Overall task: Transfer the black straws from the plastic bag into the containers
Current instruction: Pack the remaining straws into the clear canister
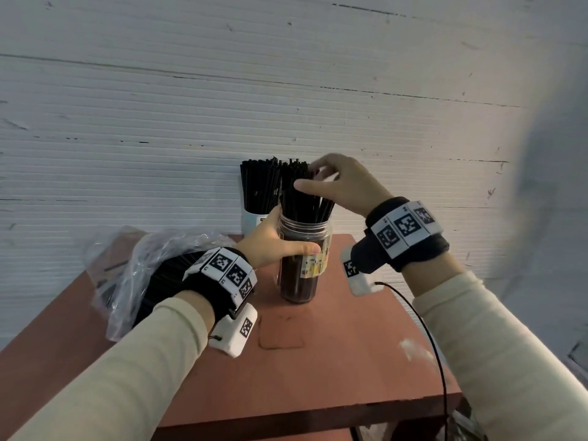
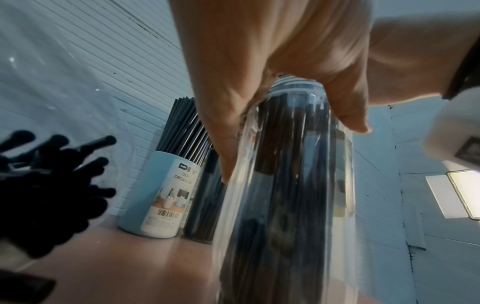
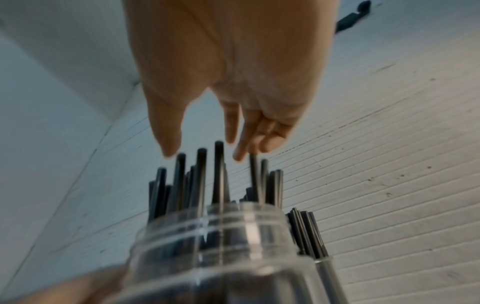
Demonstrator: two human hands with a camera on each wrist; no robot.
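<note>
A clear jar (image 1: 297,278) stands on the red-brown table (image 1: 334,361), packed with black straws (image 1: 302,198) that stick out of its mouth. My left hand (image 1: 291,233) grips the jar just below the neck, thumb in front; the left wrist view shows the same hold (image 2: 293,144) on the jar (image 2: 285,205). Over the straw tops hovers my right hand (image 1: 307,178), fingers spread and fairly straight. In the right wrist view its fingertips (image 3: 237,157) touch the straw ends (image 3: 200,176). A crumpled plastic bag (image 1: 136,259) with more straws lies at the left.
Behind the jar a pale blue desk organizer (image 1: 251,222) full of straws stands against the white ribbed wall, with a second dark container (image 2: 205,205) beside it. A black cable (image 1: 426,329) runs over the table's right side. The table's front edge is near.
</note>
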